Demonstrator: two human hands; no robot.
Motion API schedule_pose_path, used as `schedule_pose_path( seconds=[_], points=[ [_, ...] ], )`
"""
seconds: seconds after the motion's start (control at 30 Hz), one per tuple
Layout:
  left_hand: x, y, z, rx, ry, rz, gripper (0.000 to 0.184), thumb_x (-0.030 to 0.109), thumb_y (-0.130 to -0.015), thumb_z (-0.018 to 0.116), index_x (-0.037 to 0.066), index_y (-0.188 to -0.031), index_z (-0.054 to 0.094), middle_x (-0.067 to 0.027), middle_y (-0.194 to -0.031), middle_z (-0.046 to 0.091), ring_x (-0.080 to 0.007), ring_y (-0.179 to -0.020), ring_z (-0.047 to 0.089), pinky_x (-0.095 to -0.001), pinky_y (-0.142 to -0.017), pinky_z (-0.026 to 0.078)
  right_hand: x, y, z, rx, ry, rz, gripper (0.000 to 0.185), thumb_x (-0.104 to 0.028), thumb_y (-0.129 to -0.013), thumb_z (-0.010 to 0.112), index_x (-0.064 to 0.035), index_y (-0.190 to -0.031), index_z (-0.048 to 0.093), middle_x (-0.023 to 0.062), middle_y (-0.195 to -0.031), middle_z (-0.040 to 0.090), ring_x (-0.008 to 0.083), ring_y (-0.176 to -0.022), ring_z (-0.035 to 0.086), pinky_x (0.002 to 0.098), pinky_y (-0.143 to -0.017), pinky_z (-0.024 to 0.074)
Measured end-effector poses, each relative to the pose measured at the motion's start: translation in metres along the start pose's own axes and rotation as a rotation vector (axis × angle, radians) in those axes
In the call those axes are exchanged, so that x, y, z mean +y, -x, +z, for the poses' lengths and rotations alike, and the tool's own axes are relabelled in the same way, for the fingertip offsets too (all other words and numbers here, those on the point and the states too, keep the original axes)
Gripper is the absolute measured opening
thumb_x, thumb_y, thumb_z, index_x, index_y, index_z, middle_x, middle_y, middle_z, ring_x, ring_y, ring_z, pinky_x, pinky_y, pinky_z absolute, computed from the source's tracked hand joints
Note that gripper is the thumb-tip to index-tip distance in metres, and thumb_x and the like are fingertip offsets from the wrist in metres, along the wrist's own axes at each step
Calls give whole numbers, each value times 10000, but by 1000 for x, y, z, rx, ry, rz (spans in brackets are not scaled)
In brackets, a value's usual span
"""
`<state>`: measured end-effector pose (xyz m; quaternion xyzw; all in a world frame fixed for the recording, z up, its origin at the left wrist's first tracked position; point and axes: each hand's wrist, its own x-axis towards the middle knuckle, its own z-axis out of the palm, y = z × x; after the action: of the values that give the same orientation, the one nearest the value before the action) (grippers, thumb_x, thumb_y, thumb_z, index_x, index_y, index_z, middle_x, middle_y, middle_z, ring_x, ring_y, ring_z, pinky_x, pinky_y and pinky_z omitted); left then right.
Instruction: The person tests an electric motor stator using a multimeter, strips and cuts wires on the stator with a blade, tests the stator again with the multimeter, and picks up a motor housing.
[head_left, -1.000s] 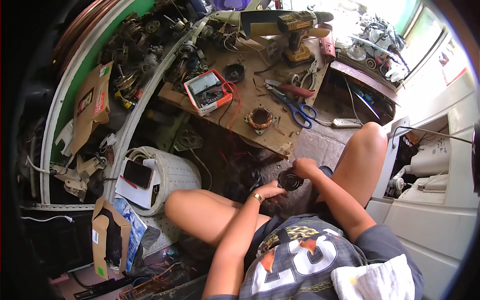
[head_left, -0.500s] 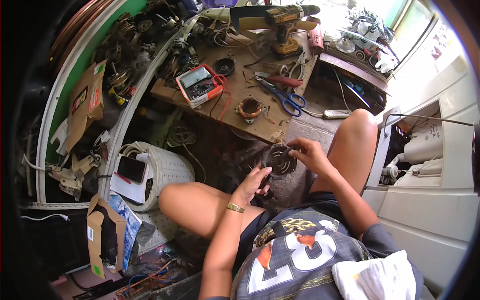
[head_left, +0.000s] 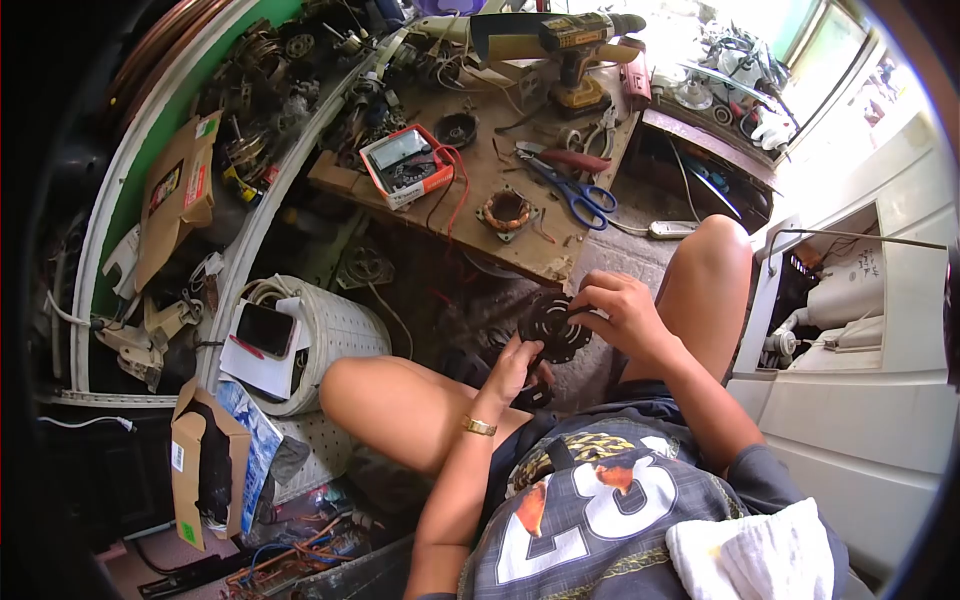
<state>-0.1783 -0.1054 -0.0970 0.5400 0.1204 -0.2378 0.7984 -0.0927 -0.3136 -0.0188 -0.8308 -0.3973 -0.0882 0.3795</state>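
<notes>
A dark round slotted motor cover [head_left: 552, 338] is held between my knees, just below the bench's front edge. My left hand [head_left: 510, 372] grips its lower left rim, thumb on the face and fingers underneath. My right hand [head_left: 622, 308] is closed in a pinch over the cover's right side, fingertips against its face. Whatever small thing may be between those fingertips is hidden. On the bench beyond sit a copper-wound stator [head_left: 505, 211] and blue-handled scissors [head_left: 583, 198].
The wooden bench [head_left: 480, 245] holds a boxed multimeter [head_left: 405, 165] with red leads, a dark round cover [head_left: 455, 130], pliers [head_left: 603, 135] and a cordless drill [head_left: 577, 65]. A white drum [head_left: 350, 345] with a phone [head_left: 265, 335] on it stands left. White appliance panels [head_left: 850, 430] flank the right.
My right fingers have shifted from the cover's upper right rim inward onto its face. The cover has tilted and now looks darker. My left hand keeps its grip, slightly moved.
</notes>
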Motion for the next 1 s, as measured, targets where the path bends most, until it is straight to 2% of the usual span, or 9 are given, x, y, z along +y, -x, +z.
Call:
schedule_pose_path(
  seconds=[0.17, 0.27, 0.3, 0.4, 0.43, 0.63, 0.83, 0.93, 1.0],
  points=[
    [-6, -6, 7, 103, -22, 102, 454, 111, -917, 448, 106, -1357, 337, -104, -1140, 609, -187, -783, 670, -225, -587, 511, -13, -2, -1, 11, -43, 8, 204, -155, -703, 767, -67, -799, 611, 63, -810, 585, 281, -763, 608, 375, -656, 502],
    [16, 19, 44, 101, 37, 465, 646, 31, -892, 517, 109, -1453, 206, -107, -1260, 517, -123, -1029, 579, -244, -734, 513, -10, -6, -8, 60, -76, 78, 204, -150, -707, 766, -63, -802, 609, 63, -816, 588, 281, -780, 609, 372, -661, 503],
    [13, 17, 54, 120, 134, 569, 654, -51, -851, 587, 89, -1425, 307, -99, -1226, 511, -138, -1056, 566, -257, -824, 499, -9, -7, -10, 51, -46, 57, 204, -152, -709, 768, -65, -801, 608, 55, -823, 592, 273, -793, 605, 361, -669, 504],
    [-4, 2, 43, 212, -310, 678, 537, -41, -841, 630, 60, -1336, 448, -84, -1181, 525, -148, -1006, 585, -278, -840, 507, -18, -8, -9, 67, -20, 23, 210, -143, -693, 781, -70, -799, 615, 47, -844, 604, 260, -799, 598, 358, -685, 505],
    [-3, 5, 47, 281, -190, 555, 415, 7, -827, 661, 54, -1226, 560, -100, -1126, 560, -166, -945, 612, -276, -790, 514, -22, -10, -10, 114, -12, -17, 213, -135, -685, 785, -69, -797, 616, 47, -843, 606, 255, -789, 596, 354, -678, 506],
    [31, 14, 59, 320, -548, 655, 393, 7, -774, 631, 72, -1161, 603, -115, -949, 580, -177, -837, 626, -257, -694, 498, -29, -12, -24, 201, -49, -89, 231, -78, -648, 804, -49, -802, 634, 67, -842, 641, 241, -756, 633, 333, -629, 521],
    [40, 21, 69, 225, -289, 645, 393, -3, -757, 600, 73, -1142, 600, -122, -953, 592, -215, -801, 626, -271, -661, 494, -36, -11, -33, 312, -227, 6, 225, -40, -650, 806, -27, -826, 667, 96, -850, 665, 229, -753, 663, 303, -649, 525],
    [52, 35, 72, 223, -584, 641, 404, -84, -786, 534, -10, -1182, 552, -71, -1035, 582, -96, -902, 582, -212, -777, 495, -42, -12, -37, 311, -257, 63, 218, -27, -649, 810, -22, -819, 673, 91, -833, 664, 218, -734, 658, 300, -642, 521],
    [45, 29, 72, 223, -557, 722, 400, -75, -781, 536, -10, -1175, 558, -70, -1034, 584, -90, -877, 581, -213, -744, 500, -46, -14, -40, 315, -244, 67, 216, -19, -647, 811, -20, -814, 675, 90, -826, 664, 213, -725, 655, 301, -638, 519]
  ],
)
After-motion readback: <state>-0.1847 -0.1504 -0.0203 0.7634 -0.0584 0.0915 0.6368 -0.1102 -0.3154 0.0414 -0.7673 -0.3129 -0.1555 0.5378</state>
